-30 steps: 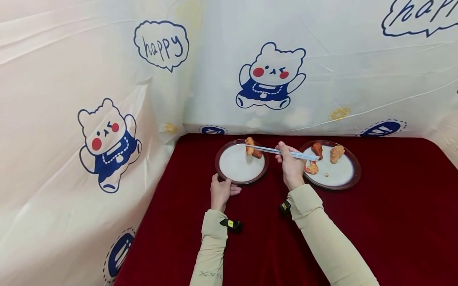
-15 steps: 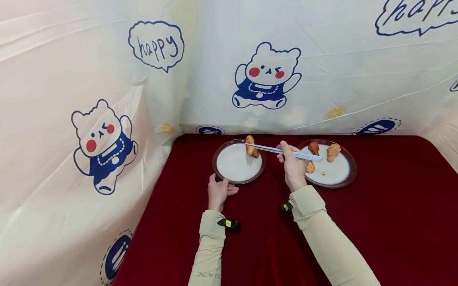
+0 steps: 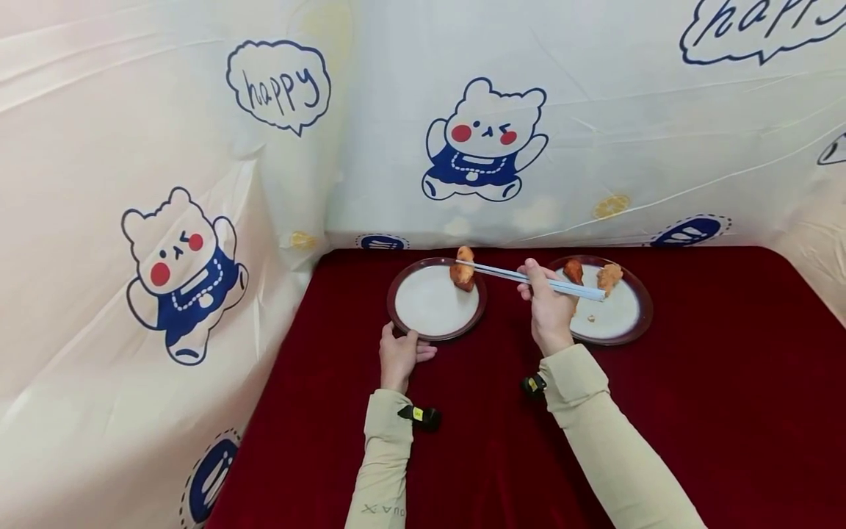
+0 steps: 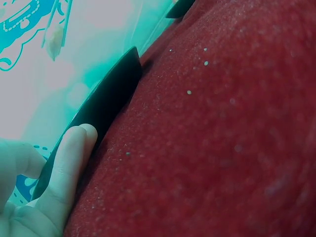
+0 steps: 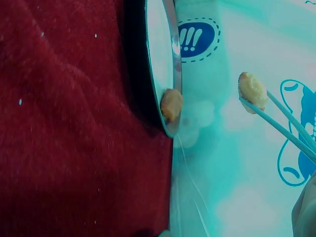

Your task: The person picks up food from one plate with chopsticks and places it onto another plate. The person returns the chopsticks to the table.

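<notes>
My right hand [image 3: 551,312] grips a pair of pale blue chopsticks [image 3: 502,274]. Their tips pinch a golden-brown piece of food [image 5: 253,92], which looks like a chicken wing. In the right wrist view this piece hangs clear above the left plate [image 3: 429,323], a white plate with a brown rim. A darker brown food piece [image 3: 463,283] lies near that plate's far right edge, partly covered by the raised one in the head view. My left hand [image 3: 399,358] pinches the plate's near rim, with fingers [image 4: 69,158] along its outer side.
On the right, a second brown-rimmed plate [image 3: 611,334] holds a drumstick [image 3: 573,270], a fried chicken piece [image 3: 609,276] and a crumb. The right hand hides part of it. A dark red cloth [image 3: 714,411] covers the table, and a printed curtain [image 3: 383,147] stands behind.
The chopsticks have lifted the pinched piece slightly away from the food on the left plate. The left hand still holds the rim. The whole view has shifted a little.
</notes>
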`<state>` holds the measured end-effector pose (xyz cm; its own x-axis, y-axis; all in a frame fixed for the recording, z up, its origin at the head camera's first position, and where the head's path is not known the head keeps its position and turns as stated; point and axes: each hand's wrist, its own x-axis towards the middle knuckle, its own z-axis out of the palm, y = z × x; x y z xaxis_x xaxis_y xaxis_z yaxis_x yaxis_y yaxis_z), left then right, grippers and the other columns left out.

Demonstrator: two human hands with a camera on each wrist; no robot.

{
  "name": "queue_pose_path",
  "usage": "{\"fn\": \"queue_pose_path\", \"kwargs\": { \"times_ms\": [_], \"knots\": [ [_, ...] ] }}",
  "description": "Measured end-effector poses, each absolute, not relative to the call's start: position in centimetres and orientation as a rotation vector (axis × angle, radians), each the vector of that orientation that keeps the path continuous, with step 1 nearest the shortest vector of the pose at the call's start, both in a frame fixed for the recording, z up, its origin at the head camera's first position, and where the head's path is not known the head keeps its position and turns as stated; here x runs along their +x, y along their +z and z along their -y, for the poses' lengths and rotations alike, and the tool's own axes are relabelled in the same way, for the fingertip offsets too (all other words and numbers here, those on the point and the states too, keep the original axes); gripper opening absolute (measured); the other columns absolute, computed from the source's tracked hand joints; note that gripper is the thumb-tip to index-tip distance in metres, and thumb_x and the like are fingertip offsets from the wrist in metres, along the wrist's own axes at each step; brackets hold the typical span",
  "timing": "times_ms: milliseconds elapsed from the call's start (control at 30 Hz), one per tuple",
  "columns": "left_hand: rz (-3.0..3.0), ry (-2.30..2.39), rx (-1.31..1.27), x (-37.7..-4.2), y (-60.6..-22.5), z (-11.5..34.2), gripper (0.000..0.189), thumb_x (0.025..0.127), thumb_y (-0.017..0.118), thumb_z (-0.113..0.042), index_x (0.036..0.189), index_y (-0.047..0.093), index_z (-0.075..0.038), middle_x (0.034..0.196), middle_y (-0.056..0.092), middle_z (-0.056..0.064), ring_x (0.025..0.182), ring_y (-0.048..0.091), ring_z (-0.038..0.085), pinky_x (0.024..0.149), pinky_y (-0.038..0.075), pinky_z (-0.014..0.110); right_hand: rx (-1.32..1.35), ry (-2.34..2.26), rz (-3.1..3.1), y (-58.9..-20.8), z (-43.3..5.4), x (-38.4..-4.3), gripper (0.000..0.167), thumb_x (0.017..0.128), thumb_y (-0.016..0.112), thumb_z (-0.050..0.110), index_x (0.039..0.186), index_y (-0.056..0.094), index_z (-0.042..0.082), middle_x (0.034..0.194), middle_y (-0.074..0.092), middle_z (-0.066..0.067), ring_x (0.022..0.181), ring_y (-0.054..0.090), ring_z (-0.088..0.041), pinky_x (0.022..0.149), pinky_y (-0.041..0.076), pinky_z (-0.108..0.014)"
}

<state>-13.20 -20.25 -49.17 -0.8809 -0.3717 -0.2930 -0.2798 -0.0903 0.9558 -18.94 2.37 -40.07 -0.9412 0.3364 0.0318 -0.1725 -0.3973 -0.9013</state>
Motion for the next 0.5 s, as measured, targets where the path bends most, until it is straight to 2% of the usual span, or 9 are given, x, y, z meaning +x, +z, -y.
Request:
{"fn": "queue_pose_path", "kwargs": {
  "times_ms": [233, 500],
  "knots": [
    [2.067, -2.154, 0.71, -13.3, -49.3, 20.2, 0.069, 0.097, 0.047, -0.011, 0.155, 0.01, -0.009, 0.093, 0.068, 0.023, 0.066, 0.073, 0.025, 0.064, 0.064, 0.034, -0.225, 2.4, 1.447, -39.7, -3.8, -18.9, 0.014, 0.087, 0.072, 0.016, 0.075, 0.076, 0.01, 0.073, 0.073, -0.002, 0.046, 0.056, -0.005, 0.042, 0.046, -0.012],
    [2.074, -2.148, 0.736, -13.4, -49.4, 20.3, 0.07, 0.096, 0.049, -0.012, 0.155, 0.011, -0.009, 0.091, 0.069, 0.021, 0.065, 0.073, 0.023, 0.064, 0.063, 0.033, -0.24, 2.385, 1.398, -39.5, -5.8, -18.7, 0.017, 0.088, 0.071, 0.013, 0.076, 0.073, 0.001, 0.067, 0.071, -0.001, 0.044, 0.053, -0.005, 0.037, 0.04, -0.012]
  ]
}}
